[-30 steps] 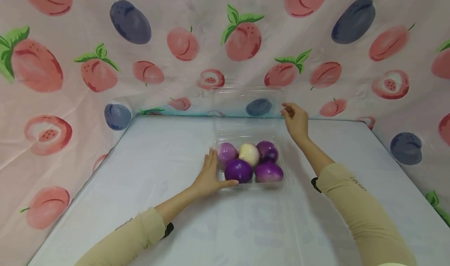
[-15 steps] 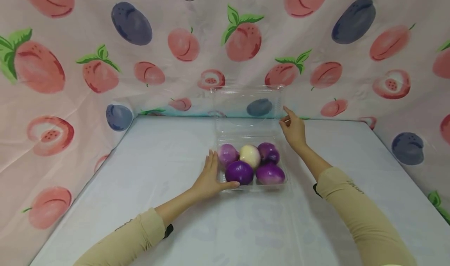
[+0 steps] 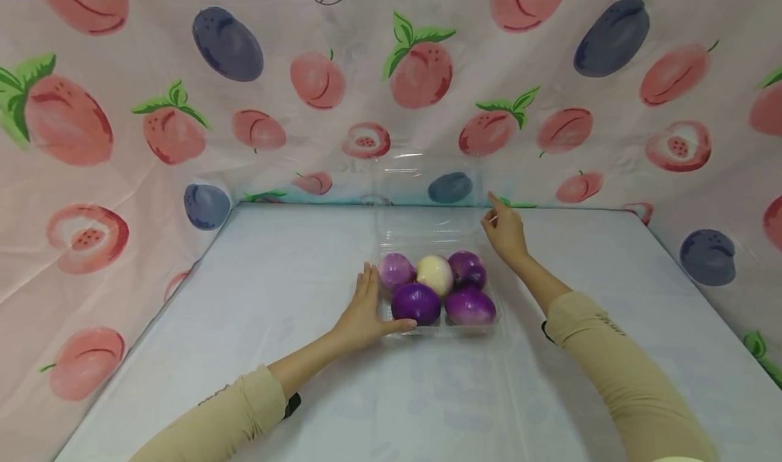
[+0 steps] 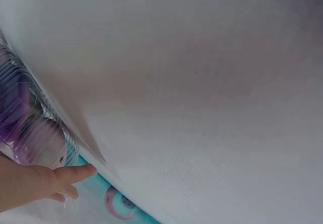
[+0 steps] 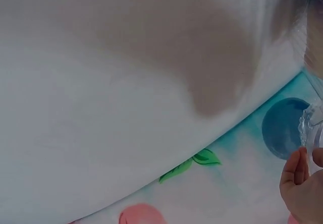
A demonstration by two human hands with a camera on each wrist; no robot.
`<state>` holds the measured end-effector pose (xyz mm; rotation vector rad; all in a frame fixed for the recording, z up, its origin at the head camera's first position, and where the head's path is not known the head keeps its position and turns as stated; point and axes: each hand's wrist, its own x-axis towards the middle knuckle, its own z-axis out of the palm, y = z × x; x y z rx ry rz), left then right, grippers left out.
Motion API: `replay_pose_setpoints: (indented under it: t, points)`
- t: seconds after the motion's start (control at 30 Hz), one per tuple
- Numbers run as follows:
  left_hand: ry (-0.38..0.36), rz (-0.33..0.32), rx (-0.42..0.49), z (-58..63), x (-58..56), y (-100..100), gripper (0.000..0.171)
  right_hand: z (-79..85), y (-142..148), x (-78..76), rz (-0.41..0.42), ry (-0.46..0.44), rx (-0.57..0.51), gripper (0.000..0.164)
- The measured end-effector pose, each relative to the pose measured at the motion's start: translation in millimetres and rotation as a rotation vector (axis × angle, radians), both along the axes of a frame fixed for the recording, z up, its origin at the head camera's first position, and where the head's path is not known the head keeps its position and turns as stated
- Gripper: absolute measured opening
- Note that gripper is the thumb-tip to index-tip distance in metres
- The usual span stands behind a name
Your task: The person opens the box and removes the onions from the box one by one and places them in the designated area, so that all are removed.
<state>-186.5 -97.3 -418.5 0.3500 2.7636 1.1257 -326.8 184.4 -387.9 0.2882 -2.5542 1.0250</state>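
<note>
Several glossy purple onions (image 3: pixel 416 304) and a cream-coloured onion (image 3: pixel 434 276) lie in a clear plastic clamshell container (image 3: pixel 442 328) on the table. Its hinged clear lid (image 3: pixel 427 219) stands raised at the back. My left hand (image 3: pixel 360 316) rests against the container's front left corner, fingers straight along the left side and thumb on the front rim. My right hand (image 3: pixel 507 233) pinches the lid's right edge between thumb and fingers. In the right wrist view, clear plastic (image 5: pixel 312 125) shows at the right fingertips, partly cut off by the frame.
A white-covered table (image 3: pixel 293 245) lies under the container. Fruit-printed cloth (image 3: pixel 342 89) hangs at the back and along both sides, close behind the raised lid.
My right hand has moved slightly down and toward me, and the lid's right edge has shifted with it. The left hand keeps its place on the container.
</note>
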Motion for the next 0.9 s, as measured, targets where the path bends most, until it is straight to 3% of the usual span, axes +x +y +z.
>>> replay_pose_setpoints:
  t: [0.47,0.7,0.9]
  points:
    - [0.074,-0.004,-0.053,-4.3,1.6,0,0.125,-12.7,6,-1.2,0.027,-0.097,0.113,0.044]
    - [0.062,-0.007,-0.076,-5.2,3.7,0,0.126,-18.8,4,0.6,0.070,-0.167,0.191,0.037]
    - [0.063,-0.012,-0.080,-4.2,4.3,0,0.126,-23.1,1,2.4,0.052,-0.194,0.222,0.035]
